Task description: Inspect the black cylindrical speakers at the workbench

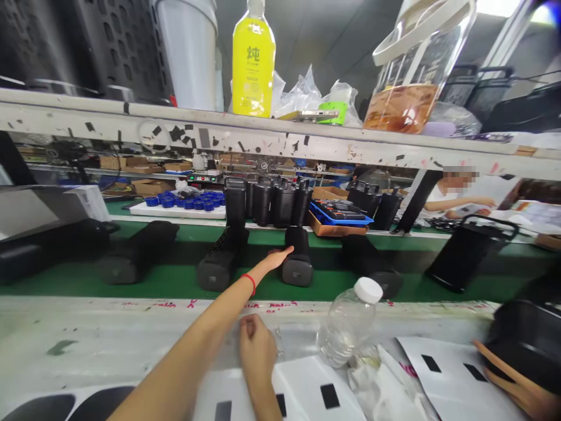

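My left hand (280,257), with a red band on its wrist, reaches across to the green belt. It grips the left side of a black speaker-like unit (298,272) lying with its square end toward me; some fingers are hidden. My right hand (258,348) is curled into a fist above the near white ledge, with nothing visible in it. Under its wrist lies a white sheet (307,386) with black patches. Other black units lie on the belt, one (219,272) to the left and one (372,266) to the right.
A clear bottle with a white cap (348,321) stands right of my right hand, beside crumpled plastic (381,386). Another person's hand (517,380) holds a black unit at the right edge. A shelf (272,131) crosses overhead, bearing a yellow bottle (253,64).
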Tool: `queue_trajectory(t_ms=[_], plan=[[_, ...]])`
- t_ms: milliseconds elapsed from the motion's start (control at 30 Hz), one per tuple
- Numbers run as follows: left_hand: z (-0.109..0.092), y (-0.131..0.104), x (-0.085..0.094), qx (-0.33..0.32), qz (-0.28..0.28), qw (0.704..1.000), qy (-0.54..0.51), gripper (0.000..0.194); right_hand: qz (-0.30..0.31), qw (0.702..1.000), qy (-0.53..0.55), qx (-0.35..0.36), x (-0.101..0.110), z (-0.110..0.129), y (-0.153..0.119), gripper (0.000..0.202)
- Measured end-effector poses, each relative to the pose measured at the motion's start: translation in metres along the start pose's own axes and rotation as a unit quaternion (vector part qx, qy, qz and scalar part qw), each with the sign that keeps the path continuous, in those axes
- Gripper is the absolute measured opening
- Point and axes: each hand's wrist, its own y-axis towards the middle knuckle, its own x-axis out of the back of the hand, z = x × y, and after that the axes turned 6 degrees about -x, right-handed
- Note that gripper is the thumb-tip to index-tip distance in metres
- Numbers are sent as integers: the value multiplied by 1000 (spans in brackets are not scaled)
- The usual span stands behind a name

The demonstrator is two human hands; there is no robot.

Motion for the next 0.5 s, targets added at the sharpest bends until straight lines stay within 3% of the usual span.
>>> queue_trajectory(t_ms=[100, 200, 333, 400, 500], plan=[[-9, -34, 10, -40, 22, 999, 20, 36, 2, 1000, 27, 4, 0, -4, 3, 13], [-21, -102, 31, -123, 28, 992, 20, 32, -6, 994, 103, 31, 0, -8, 5, 15], [-10, -248, 78, -195, 60, 979, 15, 25, -31, 953, 276, 117, 17, 3, -5, 30], [10, -332, 93, -151, 37, 987, 47, 23, -61, 921, 351, 157, 39, 12, -16, 37], [39, -438, 94, -93, 35, 991, 88, 24, -82, 886, 408, 206, 74, 12, -38, 37]])
